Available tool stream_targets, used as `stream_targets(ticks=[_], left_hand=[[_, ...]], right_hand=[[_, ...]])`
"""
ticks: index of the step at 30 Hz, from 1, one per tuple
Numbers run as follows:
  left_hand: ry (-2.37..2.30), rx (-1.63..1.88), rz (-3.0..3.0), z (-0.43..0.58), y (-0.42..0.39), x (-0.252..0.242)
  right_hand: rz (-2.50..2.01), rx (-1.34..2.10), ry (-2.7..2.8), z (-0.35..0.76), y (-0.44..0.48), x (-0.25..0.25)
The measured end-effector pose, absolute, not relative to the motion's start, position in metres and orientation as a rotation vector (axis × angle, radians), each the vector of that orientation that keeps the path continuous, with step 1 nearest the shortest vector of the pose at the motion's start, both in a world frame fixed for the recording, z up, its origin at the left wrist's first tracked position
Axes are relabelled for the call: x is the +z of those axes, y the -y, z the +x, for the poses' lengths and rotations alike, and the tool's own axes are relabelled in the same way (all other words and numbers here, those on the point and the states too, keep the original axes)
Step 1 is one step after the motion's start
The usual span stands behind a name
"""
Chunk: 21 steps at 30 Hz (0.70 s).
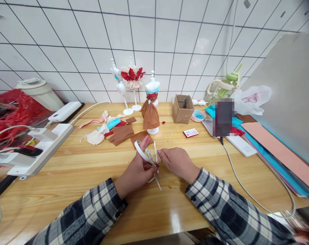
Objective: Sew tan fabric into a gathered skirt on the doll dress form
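Note:
Low in the middle of the view, my left hand [137,171] pinches a narrow white ribbon [143,154], which loops up around its raised index finger and hangs in loose ends below. My right hand [178,162], fingers curled in a pinch, is just to the right, at a short upright end of the ribbon; a thin dark thing shows between the two hands, too small to name. Behind them stands a small white dress form [152,85] with blue and red bands and a brown crepe skirt [150,117].
Brown scraps [122,133] lie left of the skirt. Two more dress forms stand behind. To the right are a cardboard box [183,110], a pink dish [198,116], a small red-and-white box [190,133] and a cable [238,178]. A power strip [52,141] lies left.

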<state>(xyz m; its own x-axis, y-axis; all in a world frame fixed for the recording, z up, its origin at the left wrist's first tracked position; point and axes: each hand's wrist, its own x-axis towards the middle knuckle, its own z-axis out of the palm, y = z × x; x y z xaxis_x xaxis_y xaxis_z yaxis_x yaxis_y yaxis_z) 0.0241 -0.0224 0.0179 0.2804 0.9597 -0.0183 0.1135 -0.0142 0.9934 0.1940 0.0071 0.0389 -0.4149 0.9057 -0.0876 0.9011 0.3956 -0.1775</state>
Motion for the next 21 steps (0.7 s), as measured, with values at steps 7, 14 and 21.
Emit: stream_targets(ticks=[7, 14, 21], left_hand=[[-1.055, 0.964, 1.412, 0.0231, 0.023, 0.015], [-1.06, 0.94, 1.41, 0.0212, 0.0224, 0.0112], [-1.03, 0.968, 1.35, 0.0231, 0.0223, 0.0145]], right_hand=[[-1.69, 0.326, 2.638, 0.1921, -0.0075, 0.0395], [-1.693, 0.292, 2.662, 0.1916, -0.0073, 0.0354], [-1.689, 0.331, 2.618, 0.1929, -0.0087, 0.0326]])
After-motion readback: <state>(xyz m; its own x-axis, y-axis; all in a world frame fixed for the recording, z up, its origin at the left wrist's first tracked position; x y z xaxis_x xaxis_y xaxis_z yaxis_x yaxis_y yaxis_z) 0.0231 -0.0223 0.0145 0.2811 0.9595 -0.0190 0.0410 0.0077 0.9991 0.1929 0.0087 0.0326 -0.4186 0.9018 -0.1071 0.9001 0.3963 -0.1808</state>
